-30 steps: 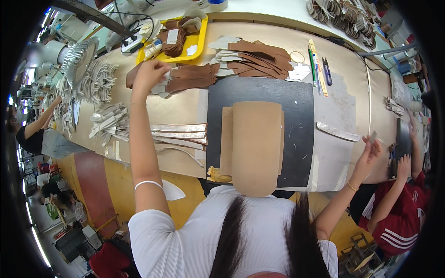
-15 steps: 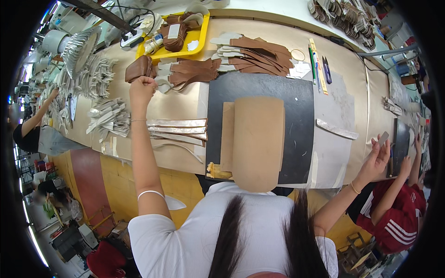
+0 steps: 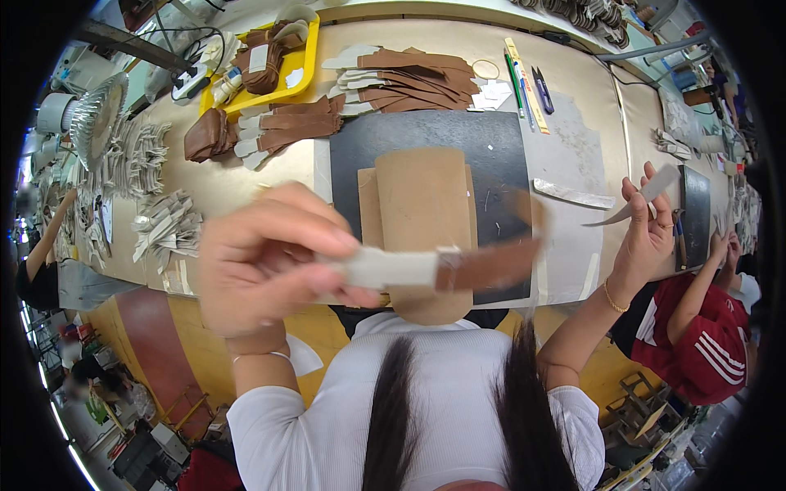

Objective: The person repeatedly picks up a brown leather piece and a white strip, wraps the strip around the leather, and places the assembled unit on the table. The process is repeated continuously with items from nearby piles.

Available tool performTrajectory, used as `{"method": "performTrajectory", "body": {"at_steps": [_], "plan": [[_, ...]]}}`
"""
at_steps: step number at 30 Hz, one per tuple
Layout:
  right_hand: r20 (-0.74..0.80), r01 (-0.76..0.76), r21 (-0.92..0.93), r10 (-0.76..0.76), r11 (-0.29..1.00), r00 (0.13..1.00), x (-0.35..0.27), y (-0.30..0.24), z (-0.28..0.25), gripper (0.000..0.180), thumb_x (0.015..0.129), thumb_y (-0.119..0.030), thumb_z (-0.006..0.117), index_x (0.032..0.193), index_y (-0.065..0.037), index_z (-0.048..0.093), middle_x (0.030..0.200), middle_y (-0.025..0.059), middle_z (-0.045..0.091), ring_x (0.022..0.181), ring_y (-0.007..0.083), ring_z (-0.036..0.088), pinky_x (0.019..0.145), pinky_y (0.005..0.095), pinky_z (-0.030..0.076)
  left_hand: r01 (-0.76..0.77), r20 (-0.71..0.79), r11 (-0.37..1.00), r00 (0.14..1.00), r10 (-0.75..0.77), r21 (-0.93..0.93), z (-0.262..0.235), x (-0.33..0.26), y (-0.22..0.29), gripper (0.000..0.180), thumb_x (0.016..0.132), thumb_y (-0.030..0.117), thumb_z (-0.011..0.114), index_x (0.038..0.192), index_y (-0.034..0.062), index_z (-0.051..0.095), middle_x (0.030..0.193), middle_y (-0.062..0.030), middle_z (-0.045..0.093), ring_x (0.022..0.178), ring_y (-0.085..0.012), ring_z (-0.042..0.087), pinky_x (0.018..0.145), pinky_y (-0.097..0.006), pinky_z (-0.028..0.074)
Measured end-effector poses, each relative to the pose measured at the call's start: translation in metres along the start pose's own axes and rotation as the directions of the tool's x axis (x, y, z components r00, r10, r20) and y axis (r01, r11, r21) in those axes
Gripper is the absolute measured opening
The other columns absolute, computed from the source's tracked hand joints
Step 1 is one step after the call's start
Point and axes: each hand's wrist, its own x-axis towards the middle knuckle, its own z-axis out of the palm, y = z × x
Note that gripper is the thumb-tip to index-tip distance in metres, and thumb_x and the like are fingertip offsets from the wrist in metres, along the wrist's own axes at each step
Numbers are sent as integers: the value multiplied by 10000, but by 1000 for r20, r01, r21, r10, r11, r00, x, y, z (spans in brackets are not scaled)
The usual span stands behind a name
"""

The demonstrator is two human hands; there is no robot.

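Observation:
My left hand (image 3: pixel 266 258) is raised close to the camera and grips a long strip (image 3: pixel 442 266), white at the held end and brown at the free end, lying level across the view. Off to the right, over the table's edge, my right hand (image 3: pixel 647 233) pinches a thin white pointed strip (image 3: pixel 634 200). Below the strips a tan cardboard block (image 3: pixel 426 221) rests on a black mat (image 3: pixel 426 155). Stacks of brown and white strips (image 3: pixel 286 127) lie behind it.
A yellow tray (image 3: pixel 299 69) with brown pieces stands at the back left. Pens and a ruler (image 3: pixel 524 78) lie at the back right. Heaps of white cut pieces (image 3: pixel 160 225) cover the left side. A person in red (image 3: pixel 704 344) works at my right.
My left hand has drawn back from the stacks at the far left toward the camera, now carrying a brown and white strip. My right hand rose a little with its white strip.

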Motion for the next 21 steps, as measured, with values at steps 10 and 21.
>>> {"method": "performTrajectory", "body": {"at_steps": [10,21], "plan": [[397,-220,156,143,963,907,-12,-68,7,185,906,-93,607,1003,63,623,796,97,628,536,108,581,480,188,457,658,-92,741,736,-671,-135,-3,-30,-75,225,891,35,606,1088,-72,587,847,-143,683,753,-182,692,694,-241,553],[898,-386,-327,411,863,157,-33,-87,123,209,845,-183,685,768,7,650,593,35,639,466,83,611,456,199,463,606,-104,757,760,-642,-245,1,-35,-77,380,1006,236,421,1091,-103,570,832,-192,664,764,-246,695,696,-306,586]]}}
